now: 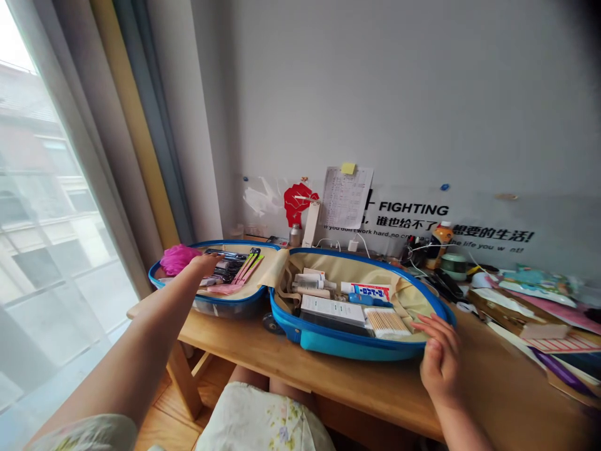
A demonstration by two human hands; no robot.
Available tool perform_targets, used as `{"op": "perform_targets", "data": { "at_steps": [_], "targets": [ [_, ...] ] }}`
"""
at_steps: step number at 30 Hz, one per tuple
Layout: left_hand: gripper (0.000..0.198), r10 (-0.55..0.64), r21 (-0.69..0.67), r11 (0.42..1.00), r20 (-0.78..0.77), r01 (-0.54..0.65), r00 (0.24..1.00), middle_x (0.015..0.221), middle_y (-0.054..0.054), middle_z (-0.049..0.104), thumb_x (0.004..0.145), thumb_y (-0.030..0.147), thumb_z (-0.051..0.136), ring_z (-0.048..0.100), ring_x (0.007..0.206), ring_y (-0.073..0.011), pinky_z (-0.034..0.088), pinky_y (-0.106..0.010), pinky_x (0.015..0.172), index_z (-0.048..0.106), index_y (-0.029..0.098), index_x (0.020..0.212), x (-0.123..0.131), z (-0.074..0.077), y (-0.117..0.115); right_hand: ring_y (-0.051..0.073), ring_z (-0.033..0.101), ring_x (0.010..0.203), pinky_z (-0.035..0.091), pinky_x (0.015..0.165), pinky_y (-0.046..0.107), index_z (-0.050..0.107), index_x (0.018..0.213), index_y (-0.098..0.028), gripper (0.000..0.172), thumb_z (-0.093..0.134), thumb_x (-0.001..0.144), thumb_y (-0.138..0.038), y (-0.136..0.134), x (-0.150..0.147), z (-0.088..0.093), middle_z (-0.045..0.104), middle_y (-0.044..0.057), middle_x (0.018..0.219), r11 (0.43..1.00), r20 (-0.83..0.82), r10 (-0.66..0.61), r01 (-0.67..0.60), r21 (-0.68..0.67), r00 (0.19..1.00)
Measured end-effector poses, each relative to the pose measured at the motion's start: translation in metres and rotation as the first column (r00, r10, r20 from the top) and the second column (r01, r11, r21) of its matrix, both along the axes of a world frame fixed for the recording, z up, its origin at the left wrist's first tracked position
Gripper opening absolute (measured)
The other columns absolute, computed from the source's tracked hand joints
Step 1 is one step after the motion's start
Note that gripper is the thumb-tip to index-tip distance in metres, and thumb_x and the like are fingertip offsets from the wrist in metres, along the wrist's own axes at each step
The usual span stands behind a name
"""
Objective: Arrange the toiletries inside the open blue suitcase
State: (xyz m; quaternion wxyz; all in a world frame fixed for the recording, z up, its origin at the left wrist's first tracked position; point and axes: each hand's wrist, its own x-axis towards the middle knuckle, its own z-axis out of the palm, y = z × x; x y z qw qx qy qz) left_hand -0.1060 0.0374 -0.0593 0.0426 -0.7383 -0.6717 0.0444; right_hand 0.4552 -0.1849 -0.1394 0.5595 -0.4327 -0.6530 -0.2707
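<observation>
A blue suitcase (361, 352) lies opened flat on the wooden table, both beige-lined halves facing up. My left hand (205, 263) reaches over the left half with its fingers stretched out, beside a pink bath puff (178, 259). Close to those fingers are dark packaged items and pink and green slim-handled tools (246, 268); what lies under the palm is hidden. My right hand (439, 358) is open at the right half's front rim, holding nothing. That half contains cotton swabs (387, 322), a white box (332, 308), a toothpaste box (374, 292), a blue item (364, 301) and small bottles (313, 283).
On the right of the table (493, 382) are papers, packets and a purple item (561, 371). An orange-labelled bottle (439, 244) and a green-lidded jar (453, 266) stand behind. A white lamp (310, 224) is near the wall, with curtains (119, 125) at left.
</observation>
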Motion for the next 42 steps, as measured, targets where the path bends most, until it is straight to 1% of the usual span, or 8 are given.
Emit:
{"op": "perform_targets", "data": {
  "at_steps": [10,15,18,22,25,29,34,42],
  "targets": [
    [0.041,0.050,0.002,0.999,-0.044,-0.050,0.998,0.121,-0.021,0.067,0.080,0.010,0.056,0.064,0.113,-0.0319,0.050,-0.040,0.092,0.063,0.015,0.120,0.005,-0.006,-0.005,0.027,0.058,0.111,0.045,0.096,0.052,0.066,0.096,-0.019,0.038,0.030,0.099,-0.033,0.000,0.001,-0.001,0.067,0.012,0.099,1.000,-0.002,-0.004,0.004,-0.006,1.000],
    [0.045,0.050,0.127,0.990,0.029,-0.053,0.998,0.132,-0.021,0.058,0.095,0.023,0.039,0.062,0.115,-0.0307,0.050,-0.042,0.093,0.046,0.015,0.139,0.016,0.007,-0.008,0.027,0.058,0.111,0.045,0.095,0.051,0.065,0.095,-0.020,0.038,0.030,0.099,-0.033,0.000,0.000,0.001,0.067,0.011,0.099,1.000,-0.008,-0.010,0.010,-0.003,1.000],
    [0.047,-0.059,0.240,0.970,0.152,0.020,0.987,0.133,-0.016,0.056,0.097,0.027,0.035,0.062,0.113,-0.0258,0.046,-0.040,0.100,0.041,0.020,0.143,0.050,0.023,-0.001,0.027,0.058,0.111,0.045,0.096,0.051,0.065,0.094,-0.019,0.038,0.030,0.098,-0.033,0.000,-0.002,0.001,0.067,0.012,0.099,1.000,-0.015,-0.004,0.004,-0.006,1.000],
    [0.044,-0.347,0.322,0.913,0.286,0.252,0.893,0.122,-0.013,0.062,0.094,0.024,0.042,0.059,0.114,-0.0246,0.043,-0.037,0.104,0.052,0.017,0.136,0.128,0.042,0.001,0.027,0.059,0.110,0.045,0.095,0.051,0.066,0.094,-0.020,0.037,0.031,0.099,-0.034,-0.001,-0.003,0.002,0.067,0.011,0.097,1.000,-0.032,-0.001,0.001,-0.004,0.999],
    [0.046,-0.502,0.240,0.863,0.308,0.444,0.808,0.126,-0.013,0.061,0.091,0.018,0.045,0.057,0.118,-0.0244,0.042,-0.035,0.106,0.051,0.015,0.137,0.188,0.047,-0.005,0.027,0.058,0.112,0.045,0.096,0.050,0.066,0.097,-0.020,0.037,0.031,0.099,-0.031,-0.002,-0.004,0.002,0.067,0.011,0.100,1.000,-0.010,-0.003,0.003,0.005,1.000],
    [0.047,-0.514,0.131,0.856,0.315,0.499,0.798,0.122,-0.010,0.066,0.086,0.020,0.055,0.062,0.113,-0.0228,0.047,-0.031,0.099,0.053,0.017,0.133,0.242,0.039,-0.007,0.027,0.058,0.113,0.044,0.097,0.050,0.066,0.099,-0.020,0.036,0.031,0.099,-0.029,-0.002,-0.003,0.001,0.066,0.011,0.102,1.000,-0.003,-0.001,0.001,-0.003,1.000],
    [0.036,-0.496,0.043,0.862,0.279,0.505,0.822,0.116,-0.010,0.070,0.081,0.021,0.062,0.065,0.110,-0.0262,0.050,-0.033,0.094,0.063,0.018,0.117,0.264,0.023,0.001,0.027,0.058,0.113,0.044,0.098,0.051,0.066,0.099,-0.020,0.035,0.033,0.098,-0.030,-0.002,-0.003,0.000,0.066,0.010,0.102,1.000,-0.025,0.011,-0.011,-0.002,1.000],
    [0.041,-0.500,-0.008,0.854,0.264,0.521,0.824,0.119,-0.008,0.070,0.079,0.020,0.062,0.065,0.109,-0.0243,0.049,-0.030,0.094,0.064,0.019,0.120,0.263,0.011,0.007,0.027,0.058,0.114,0.044,0.098,0.050,0.066,0.099,-0.019,0.035,0.031,0.098,-0.027,-0.004,-0.004,0.003,0.066,0.011,0.102,1.000,0.001,0.000,0.000,-0.006,1.000]
  ]
}}
